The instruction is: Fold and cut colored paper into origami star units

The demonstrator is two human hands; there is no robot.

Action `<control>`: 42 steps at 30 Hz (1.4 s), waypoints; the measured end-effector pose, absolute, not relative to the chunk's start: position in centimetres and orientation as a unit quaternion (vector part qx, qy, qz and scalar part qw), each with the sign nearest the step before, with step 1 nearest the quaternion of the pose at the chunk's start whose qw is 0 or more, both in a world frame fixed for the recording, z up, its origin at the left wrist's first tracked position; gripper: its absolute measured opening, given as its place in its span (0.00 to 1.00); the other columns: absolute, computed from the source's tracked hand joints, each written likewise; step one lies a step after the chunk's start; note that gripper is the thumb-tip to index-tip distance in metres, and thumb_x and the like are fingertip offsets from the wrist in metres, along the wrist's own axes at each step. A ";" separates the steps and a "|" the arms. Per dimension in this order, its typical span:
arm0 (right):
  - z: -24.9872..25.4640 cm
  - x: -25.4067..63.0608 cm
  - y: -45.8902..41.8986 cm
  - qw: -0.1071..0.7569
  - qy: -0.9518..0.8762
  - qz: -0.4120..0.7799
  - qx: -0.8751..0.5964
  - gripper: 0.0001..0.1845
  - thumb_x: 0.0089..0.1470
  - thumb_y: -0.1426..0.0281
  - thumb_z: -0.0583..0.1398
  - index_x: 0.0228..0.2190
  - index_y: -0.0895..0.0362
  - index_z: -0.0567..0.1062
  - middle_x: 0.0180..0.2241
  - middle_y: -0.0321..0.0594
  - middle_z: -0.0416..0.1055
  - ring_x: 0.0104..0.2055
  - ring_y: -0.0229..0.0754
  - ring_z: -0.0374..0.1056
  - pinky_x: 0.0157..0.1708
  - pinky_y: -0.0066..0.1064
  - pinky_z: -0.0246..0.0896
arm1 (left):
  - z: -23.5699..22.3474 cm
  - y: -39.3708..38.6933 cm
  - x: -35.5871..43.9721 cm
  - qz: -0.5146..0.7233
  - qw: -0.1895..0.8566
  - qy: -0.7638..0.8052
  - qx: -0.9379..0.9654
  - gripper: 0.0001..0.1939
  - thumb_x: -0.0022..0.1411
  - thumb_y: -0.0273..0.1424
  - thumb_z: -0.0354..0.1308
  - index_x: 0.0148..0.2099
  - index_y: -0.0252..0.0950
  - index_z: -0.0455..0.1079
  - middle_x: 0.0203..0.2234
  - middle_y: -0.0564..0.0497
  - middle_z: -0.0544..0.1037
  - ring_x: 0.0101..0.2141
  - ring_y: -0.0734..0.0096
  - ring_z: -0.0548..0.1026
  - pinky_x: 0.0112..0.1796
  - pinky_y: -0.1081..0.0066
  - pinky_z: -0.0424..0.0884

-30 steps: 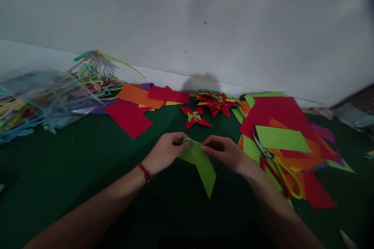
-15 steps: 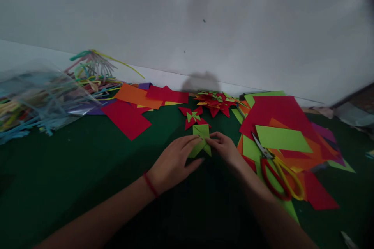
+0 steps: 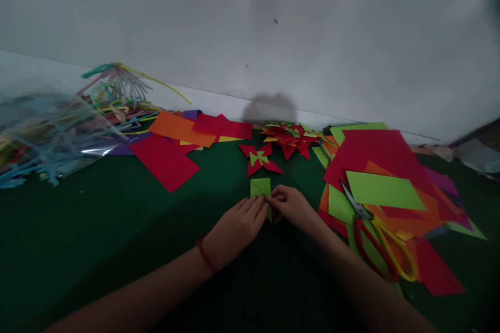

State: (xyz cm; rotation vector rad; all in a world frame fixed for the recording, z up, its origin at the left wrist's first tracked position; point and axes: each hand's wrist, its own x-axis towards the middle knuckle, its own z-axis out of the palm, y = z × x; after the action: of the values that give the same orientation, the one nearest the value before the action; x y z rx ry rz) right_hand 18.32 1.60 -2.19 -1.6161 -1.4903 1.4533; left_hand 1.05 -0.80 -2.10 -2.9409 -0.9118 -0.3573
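Observation:
A folded light-green paper piece lies on the dark green table in front of me. My left hand rests on its near part with fingers stretched flat, pressing it down. My right hand pinches the paper's right edge with curled fingers. Most of the paper is hidden under the two hands. Just beyond it lies a red and green folded paper star.
A pile of folded stars sits near the wall. Red, orange and green sheets lie at the right, with red and yellow scissors on them. More sheets and a plastic bag of coloured strips lie left.
The long green paper, held up a second ago, has been folded smaller and laid on the table. Both hands have moved away from me and now press it down.

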 end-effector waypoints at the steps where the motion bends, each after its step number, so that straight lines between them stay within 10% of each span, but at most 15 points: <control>1: -2.2 18.5 1.7 0.235 -0.572 0.508 -0.599 0.14 0.48 0.59 0.57 0.25 0.57 0.64 0.16 0.31 0.65 0.17 0.34 0.63 0.16 0.26 0.62 | -2.2 -0.7 1.1 -0.114 0.025 -0.290 -0.950 0.19 0.60 0.18 0.42 0.54 0.24 0.57 0.49 0.35 0.68 0.49 0.59 0.67 0.47 0.62 0.66; 10: -3.5 19.1 0.7 0.269 -0.780 0.122 -0.551 0.16 0.52 0.70 0.56 0.44 0.51 0.69 0.45 0.43 0.65 0.44 0.45 0.64 0.41 0.39 0.62 | -2.6 1.0 0.3 -0.136 -0.092 -0.304 -0.938 0.12 0.62 0.22 0.43 0.47 0.32 0.62 0.42 0.44 0.72 0.45 0.65 0.70 0.44 0.65 0.68; 26: -3.9 18.8 0.5 0.301 -0.754 0.176 -0.557 0.13 0.53 0.73 0.55 0.41 0.52 0.71 0.48 0.40 0.68 0.43 0.45 0.63 0.41 0.42 0.62 | -1.3 4.0 0.6 -0.166 -0.351 -0.481 -0.786 0.05 0.58 0.33 0.53 0.35 0.40 0.68 0.30 0.56 0.75 0.32 0.70 0.73 0.31 0.74 0.64; 42: -3.8 18.6 0.2 0.289 -0.756 0.175 -0.561 0.16 0.53 0.71 0.54 0.44 0.52 0.72 0.50 0.39 0.66 0.42 0.46 0.61 0.41 0.43 0.62 | -1.5 7.3 1.0 -0.143 -0.309 -0.471 -0.814 0.05 0.52 0.32 0.57 0.32 0.38 0.68 0.27 0.53 0.72 0.30 0.68 0.71 0.28 0.73 0.63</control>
State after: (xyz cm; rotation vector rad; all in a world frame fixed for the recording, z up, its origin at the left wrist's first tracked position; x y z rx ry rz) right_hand 18.65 0.24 -3.84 -1.4971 -2.0180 0.4660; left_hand 1.00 7.34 -1.53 -3.2246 -1.8668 -0.5677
